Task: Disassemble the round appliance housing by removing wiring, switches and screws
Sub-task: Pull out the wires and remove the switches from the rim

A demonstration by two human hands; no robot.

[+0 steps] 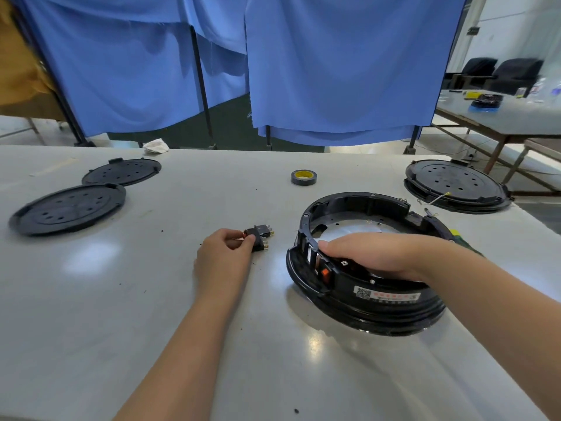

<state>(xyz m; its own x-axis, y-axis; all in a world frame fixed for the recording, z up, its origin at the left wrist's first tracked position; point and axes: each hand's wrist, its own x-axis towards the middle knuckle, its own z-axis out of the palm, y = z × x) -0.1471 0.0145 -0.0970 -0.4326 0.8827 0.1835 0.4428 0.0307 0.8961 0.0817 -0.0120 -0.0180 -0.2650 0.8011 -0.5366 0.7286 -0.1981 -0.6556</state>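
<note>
From the head camera we look down at a pale grey worktop (pixel 91 299) with our two bare arms reaching forward.

Our left hand (pixel 224 253) pinches one small black rocker switch (pixel 259 237) between thumb and curled fingers, at the middle of the worktop; brass terminals stick out of its far side. The switch sits low, at or just above the surface; we cannot tell whether it touches.

Our right hand (pixel 373 253) lies across the near rim of one round black appliance housing (pixel 364 262), just to the right of the switch. The fingers are laid together and bent over the rim's edge, the thumb pointing left along it. The housing is open at the top, and a silvery plate shows inside. One orange switch (pixel 324 273) remains set in its outer wall, below the thumb, and a white label (pixel 385 294) with a printed code runs along the near wall.

We count two flat black round covers (pixel 68 209) with holes, lying side by side at far left. A third similar disc tops a second housing (pixel 455 185) at the far right corner. One roll of dark tape (pixel 303 177) lies toward the far edge, well apart from both hands. Blue curtains (pixel 334 71) hang behind.
</note>
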